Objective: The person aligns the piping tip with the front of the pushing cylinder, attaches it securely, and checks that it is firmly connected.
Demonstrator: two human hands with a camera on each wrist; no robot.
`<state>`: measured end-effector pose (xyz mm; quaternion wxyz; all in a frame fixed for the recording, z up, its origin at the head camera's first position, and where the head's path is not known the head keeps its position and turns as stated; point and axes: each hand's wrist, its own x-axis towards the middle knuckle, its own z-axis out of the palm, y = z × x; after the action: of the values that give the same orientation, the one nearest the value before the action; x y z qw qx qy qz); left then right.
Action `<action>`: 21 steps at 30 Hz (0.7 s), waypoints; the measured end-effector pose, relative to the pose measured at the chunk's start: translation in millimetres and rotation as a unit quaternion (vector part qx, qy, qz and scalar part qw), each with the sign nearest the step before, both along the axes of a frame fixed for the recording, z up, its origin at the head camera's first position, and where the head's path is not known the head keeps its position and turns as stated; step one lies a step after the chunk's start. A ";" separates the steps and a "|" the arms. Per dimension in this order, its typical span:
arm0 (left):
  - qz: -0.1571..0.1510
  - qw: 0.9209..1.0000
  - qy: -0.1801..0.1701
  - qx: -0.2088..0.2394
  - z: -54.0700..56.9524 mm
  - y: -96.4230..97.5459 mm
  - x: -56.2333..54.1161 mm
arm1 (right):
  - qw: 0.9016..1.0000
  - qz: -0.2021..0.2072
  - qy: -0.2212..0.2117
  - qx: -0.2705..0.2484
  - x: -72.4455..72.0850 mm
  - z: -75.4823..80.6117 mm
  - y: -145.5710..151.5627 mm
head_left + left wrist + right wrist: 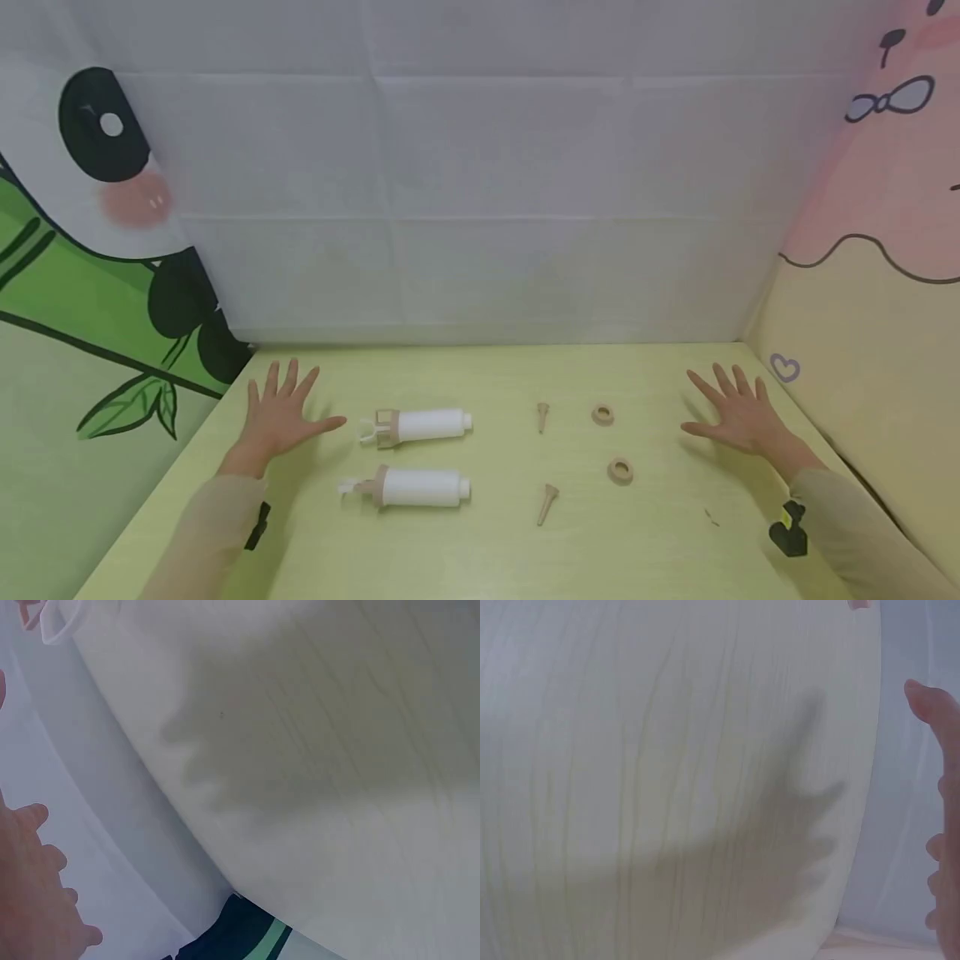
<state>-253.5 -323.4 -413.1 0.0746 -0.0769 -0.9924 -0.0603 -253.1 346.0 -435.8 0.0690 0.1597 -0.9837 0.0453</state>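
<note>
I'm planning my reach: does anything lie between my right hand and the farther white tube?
Yes. Between your right hand and the farther white tube lie the farther beige ring and, closer to the tube, the farther beige peg. Both look small, so reaching over seems feasible.

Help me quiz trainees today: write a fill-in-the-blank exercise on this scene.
1. There are ___ tan rings on the table.
2. The left hand holds ___.
3. Among pegs, rings and white cylinders, the ___ lie nearest the right hand.
Missing words: two; nothing; rings.
</note>
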 end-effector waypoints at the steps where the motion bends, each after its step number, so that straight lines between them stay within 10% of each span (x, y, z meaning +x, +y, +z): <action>1: -0.002 1.000 0.000 0.000 2.1 2.8 -0.9 | 1.000 0.002 0.003 0.002 -0.3 0.6 -0.3; 21: -0.086 0.996 0.009 -0.008 31.5 82.7 -14.5 | 0.997 0.063 -0.010 -0.041 -8.3 14.6 -16.9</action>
<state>-267.9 -240.7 -381.6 0.0771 -0.1628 -0.9819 -0.0582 -261.4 329.1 -421.2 0.0622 0.2175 -0.9698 0.0913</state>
